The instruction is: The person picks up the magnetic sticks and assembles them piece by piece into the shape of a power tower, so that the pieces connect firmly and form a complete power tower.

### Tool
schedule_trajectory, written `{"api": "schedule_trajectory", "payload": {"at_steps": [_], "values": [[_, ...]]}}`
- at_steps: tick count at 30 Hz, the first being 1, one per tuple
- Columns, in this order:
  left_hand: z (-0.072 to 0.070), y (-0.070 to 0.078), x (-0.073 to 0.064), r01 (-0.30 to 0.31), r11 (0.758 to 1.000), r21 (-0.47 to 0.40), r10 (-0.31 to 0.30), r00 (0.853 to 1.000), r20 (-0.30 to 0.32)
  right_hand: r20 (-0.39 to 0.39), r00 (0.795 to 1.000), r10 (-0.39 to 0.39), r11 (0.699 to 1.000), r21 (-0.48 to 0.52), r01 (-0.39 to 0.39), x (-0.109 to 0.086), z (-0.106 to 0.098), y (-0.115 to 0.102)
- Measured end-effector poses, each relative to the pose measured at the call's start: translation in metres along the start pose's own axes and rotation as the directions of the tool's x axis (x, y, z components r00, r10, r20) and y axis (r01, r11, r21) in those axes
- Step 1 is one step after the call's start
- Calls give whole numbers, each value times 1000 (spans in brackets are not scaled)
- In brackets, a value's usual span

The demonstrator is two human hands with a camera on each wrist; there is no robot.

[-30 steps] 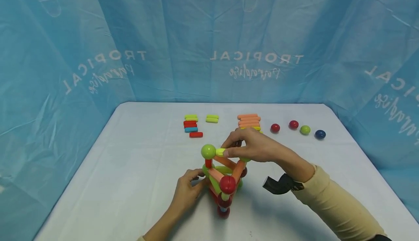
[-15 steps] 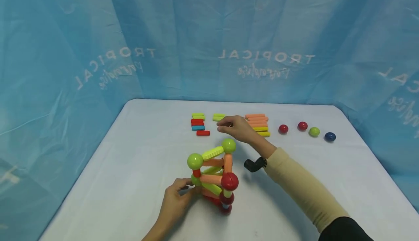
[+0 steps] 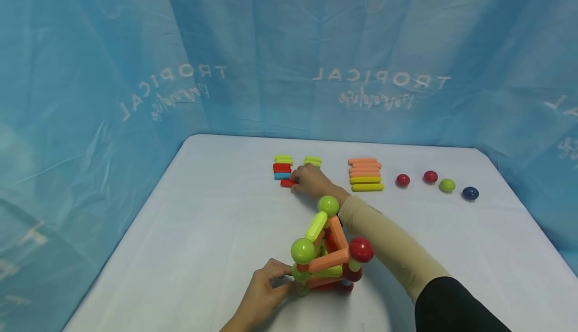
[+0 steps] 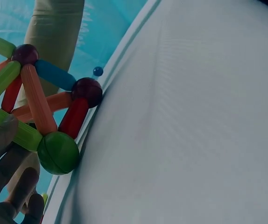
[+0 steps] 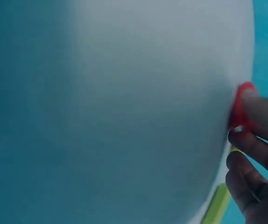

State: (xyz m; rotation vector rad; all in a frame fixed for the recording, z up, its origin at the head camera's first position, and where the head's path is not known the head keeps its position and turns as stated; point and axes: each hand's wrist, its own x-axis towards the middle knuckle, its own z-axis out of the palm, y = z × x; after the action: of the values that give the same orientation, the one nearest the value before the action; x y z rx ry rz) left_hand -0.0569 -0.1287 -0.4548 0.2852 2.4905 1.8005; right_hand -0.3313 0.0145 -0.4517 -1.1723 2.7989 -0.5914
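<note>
A magnetic stick-and-ball structure (image 3: 328,261) of orange, green, red and blue sticks with green and dark red balls stands at the table's front middle. My left hand (image 3: 266,289) grips its lower left corner between thumb and fingers; in the left wrist view the fingers lie by a green stick (image 4: 27,136) and a green ball (image 4: 58,153). Farther back, my right hand (image 3: 314,180) pinches one end of a red magnetic stick (image 3: 287,183), also seen between thumb and finger in the right wrist view (image 5: 239,109). My right forearm passes behind the structure.
Beside my right hand lie red sticks (image 3: 282,166), a blue stick (image 3: 282,176) and light green sticks (image 3: 312,159). Orange sticks (image 3: 365,166) and yellow sticks (image 3: 367,187) are stacked to the right. Red balls (image 3: 403,180), a green ball (image 3: 447,185) and a dark blue ball (image 3: 470,193) sit beyond.
My right hand has let go of the yellow-green stick atop the structure and reached back left to the red stick. The structure has turned under my left hand. The head view has shifted slightly.
</note>
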Motion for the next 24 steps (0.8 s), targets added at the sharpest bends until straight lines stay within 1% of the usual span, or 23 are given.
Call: {"api": "schedule_trajectory", "payload": {"at_steps": [2, 3, 5, 6, 7, 8, 9, 10, 11, 12, 14, 15, 17, 18, 20, 21, 22, 23, 24], "values": [[3, 2, 2, -2, 1000, 5, 2, 1000, 11, -5, 1000, -10, 999, -32, 10, -2, 4, 5], [4, 2, 3, -3, 1000, 9, 3, 1000, 11, -4, 1000, 9, 1000, -21, -9, -4, 4, 7], [5, 4, 6, -7, 1000, 20, 7, 1000, 11, 0, 996, 86, 994, 74, -85, -10, -4, 6], [6, 5, 7, -8, 1000, 24, 7, 1000, 9, -9, 992, 130, 982, 142, -127, -15, -9, 5], [7, 5, 9, -7, 1000, 27, 7, 1000, 7, -14, 983, 184, 958, 227, -176, -21, -17, 3], [7, 5, 11, -3, 1000, 31, 3, 1000, 5, -16, 971, 237, 921, 320, -220, -28, -25, 1], [8, 5, 12, 0, 999, 33, 0, 1000, 2, -13, 958, 287, 865, 434, -254, -37, -34, -2], [9, 4, 14, 3, 999, 37, -3, 1000, 1, -15, 947, 320, 806, 529, -264, -48, -44, -3], [10, 4, 16, 8, 999, 42, -8, 1000, -1, -20, 940, 340, 749, 610, -257, -59, -52, -4], [11, 3, 18, 10, 999, 48, -9, 1000, -5, -18, 935, 354, 685, 685, -246, -71, -60, -5], [12, 3, 20, 11, 998, 56, -10, 1000, -14, 3, 924, 383, 569, 787, -239, -94, -75, -8], [13, 2, 21, 10, 998, 63, -9, 1000, -18, 11, 922, 387, 500, 838, -220, -105, -81, -10], [14, 2, 23, 10, 997, 72, -9, 1000, -23, 24, 919, 393, 386, 903, -189, -127, -91, -14], [15, 2, 23, 10, 997, 73, -9, 1000, -24, 31, 919, 392, 336, 926, -175, -138, -95, -15], [17, 2, 25, 10, 997, 78, -8, 1000, -25, 42, 919, 393, 252, 956, -151, -158, -100, -18], [18, 2, 25, 11, 997, 75, -9, 1000, -25, 45, 919, 392, 225, 964, -143, -167, -102, -20], [20, 2, 26, 11, 998, 69, -9, 1000, -24, 48, 917, 395, 225, 963, -147, -175, -104, -22], [21, 3, 27, 5, 998, 65, -4, 1000, -25, 48, 915, 401, 235, 960, -153, -183, -106, -24], [22, 3, 27, 2, 998, 60, -1, 1000, -26, 44, 912, 407, 257, 953, -161, -191, -108, -26]]}}
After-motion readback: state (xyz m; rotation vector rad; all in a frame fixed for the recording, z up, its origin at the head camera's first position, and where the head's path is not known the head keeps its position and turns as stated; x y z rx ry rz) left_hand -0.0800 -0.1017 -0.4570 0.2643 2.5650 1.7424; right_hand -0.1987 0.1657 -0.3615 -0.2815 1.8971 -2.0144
